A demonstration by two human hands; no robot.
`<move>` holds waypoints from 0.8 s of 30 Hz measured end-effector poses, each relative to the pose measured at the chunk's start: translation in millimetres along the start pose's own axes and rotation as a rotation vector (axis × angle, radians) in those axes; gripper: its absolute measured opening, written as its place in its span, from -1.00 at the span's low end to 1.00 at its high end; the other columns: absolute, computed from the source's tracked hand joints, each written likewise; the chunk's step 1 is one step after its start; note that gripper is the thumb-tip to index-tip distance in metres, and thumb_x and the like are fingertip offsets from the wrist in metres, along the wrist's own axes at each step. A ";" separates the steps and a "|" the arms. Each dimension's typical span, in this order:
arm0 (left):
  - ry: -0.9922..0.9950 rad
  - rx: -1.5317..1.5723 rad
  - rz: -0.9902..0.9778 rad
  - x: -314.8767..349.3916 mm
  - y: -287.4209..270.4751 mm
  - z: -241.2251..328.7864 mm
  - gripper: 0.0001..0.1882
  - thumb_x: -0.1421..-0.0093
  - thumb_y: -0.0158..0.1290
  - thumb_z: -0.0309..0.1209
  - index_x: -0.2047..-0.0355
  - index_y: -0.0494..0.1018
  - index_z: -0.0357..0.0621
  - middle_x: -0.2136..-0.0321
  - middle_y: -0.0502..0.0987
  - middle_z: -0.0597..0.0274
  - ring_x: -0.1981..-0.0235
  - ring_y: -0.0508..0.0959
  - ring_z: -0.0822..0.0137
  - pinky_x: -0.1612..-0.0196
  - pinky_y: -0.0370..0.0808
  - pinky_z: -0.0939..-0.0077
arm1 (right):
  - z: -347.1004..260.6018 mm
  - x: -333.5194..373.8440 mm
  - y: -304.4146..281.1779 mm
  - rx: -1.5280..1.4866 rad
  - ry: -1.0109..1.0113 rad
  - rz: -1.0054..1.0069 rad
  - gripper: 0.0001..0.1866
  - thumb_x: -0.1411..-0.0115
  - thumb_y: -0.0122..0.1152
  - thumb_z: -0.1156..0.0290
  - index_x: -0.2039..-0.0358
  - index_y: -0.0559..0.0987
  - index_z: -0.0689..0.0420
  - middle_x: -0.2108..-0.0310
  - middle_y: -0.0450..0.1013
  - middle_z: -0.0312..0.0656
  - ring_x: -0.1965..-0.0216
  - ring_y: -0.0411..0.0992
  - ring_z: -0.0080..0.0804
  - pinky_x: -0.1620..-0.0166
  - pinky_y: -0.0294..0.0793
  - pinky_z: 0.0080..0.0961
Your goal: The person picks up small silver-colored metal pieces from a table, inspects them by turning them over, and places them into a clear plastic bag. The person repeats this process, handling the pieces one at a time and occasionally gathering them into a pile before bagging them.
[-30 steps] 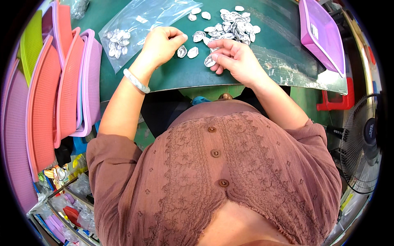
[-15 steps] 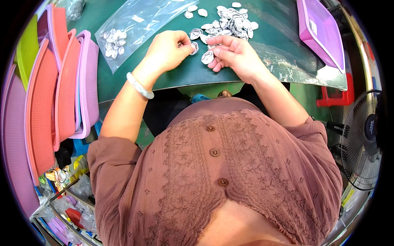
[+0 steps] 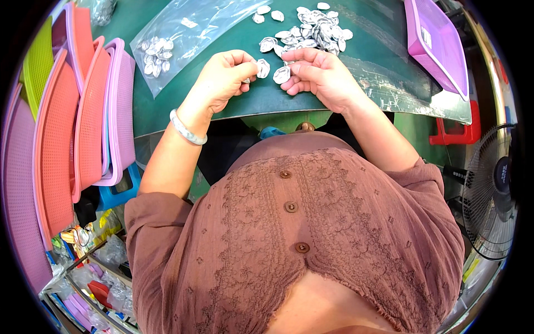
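My left hand (image 3: 227, 79) pinches a small oval grey-and-white piece (image 3: 262, 69) between thumb and fingers. Facing it, my right hand (image 3: 318, 78) grips a similar oval piece (image 3: 282, 74) at its fingertips. The two pieces are a small gap apart, held over the front of the green table. Just beyond my hands lies a heap of like pieces (image 3: 322, 30), with a few loose ones (image 3: 277, 15) to its left. What these pieces are made of I cannot tell.
A clear plastic bag (image 3: 189, 39) with several of the pieces lies on the green table (image 3: 222, 119) at left. A purple basket (image 3: 439, 50) stands at the right edge. Stacked coloured baskets (image 3: 92, 117) crowd the left; a fan (image 3: 489, 189) and a red stool (image 3: 459, 128) are at right.
My left hand has turned and shifted slightly toward me, so its piece now faces up more fully. My right hand has stayed almost in place, still gripping its piece.
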State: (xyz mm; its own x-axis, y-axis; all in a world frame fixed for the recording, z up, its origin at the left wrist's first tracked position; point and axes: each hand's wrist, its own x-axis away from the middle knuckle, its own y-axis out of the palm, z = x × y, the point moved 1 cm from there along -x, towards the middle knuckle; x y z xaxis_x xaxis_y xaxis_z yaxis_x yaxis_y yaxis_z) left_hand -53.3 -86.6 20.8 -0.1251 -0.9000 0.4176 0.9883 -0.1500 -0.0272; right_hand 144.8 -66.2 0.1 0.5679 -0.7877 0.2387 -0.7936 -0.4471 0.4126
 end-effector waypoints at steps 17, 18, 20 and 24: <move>-0.061 0.730 -0.081 16.1 9.1 -10.8 -0.74 -0.15 -0.05 -0.33 0.23 0.34 -0.26 0.34 0.47 0.09 0.37 0.52 0.27 0.37 0.54 0.53 | -13.4 -11.0 37.2 0.529 -0.352 -0.122 -0.61 -0.04 0.15 0.53 0.11 0.35 0.35 0.39 0.44 -0.14 0.51 0.43 -0.58 0.43 0.44 -0.66; -0.065 0.738 -0.111 14.9 6.6 -13.2 -0.75 -0.15 -0.04 -0.33 0.25 0.35 -0.25 0.36 0.46 0.10 0.39 0.51 0.30 0.42 0.51 0.58 | -16.8 -13.0 39.4 0.469 -0.352 -0.122 -0.60 -0.03 0.15 0.53 0.10 0.34 0.36 0.39 0.45 -0.12 0.50 0.44 -0.56 0.43 0.43 -0.65; -0.071 0.758 -0.171 9.8 -3.9 -21.0 -0.78 -0.14 -0.01 -0.33 0.30 0.36 -0.23 0.39 0.46 0.14 0.44 0.49 0.36 0.53 0.45 0.67 | -26.3 -21.7 35.8 0.644 -0.418 0.013 -0.64 -0.02 0.15 0.46 0.13 0.41 0.27 0.41 0.48 -0.16 0.51 0.45 -0.54 0.42 0.43 -0.60; 0.062 0.605 0.019 6.6 -19.1 -17.4 -0.91 -0.07 0.07 -0.50 0.47 0.35 -0.16 0.56 0.41 0.28 0.59 0.39 0.53 0.69 0.19 0.84 | -32.7 -49.7 13.3 1.198 -0.636 0.211 -0.68 0.04 0.13 0.45 0.20 0.48 0.16 0.45 0.49 -0.16 0.45 0.46 -0.26 0.35 0.43 -0.37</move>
State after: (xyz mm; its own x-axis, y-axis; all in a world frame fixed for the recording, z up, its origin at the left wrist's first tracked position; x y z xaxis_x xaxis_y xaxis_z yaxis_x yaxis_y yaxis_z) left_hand -74.5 -96.8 8.2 -0.0944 -0.9250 0.3680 0.8624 0.1087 0.4943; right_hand 113.2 -19.1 22.4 0.4742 -0.7975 -0.3730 -0.7377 -0.1286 -0.6628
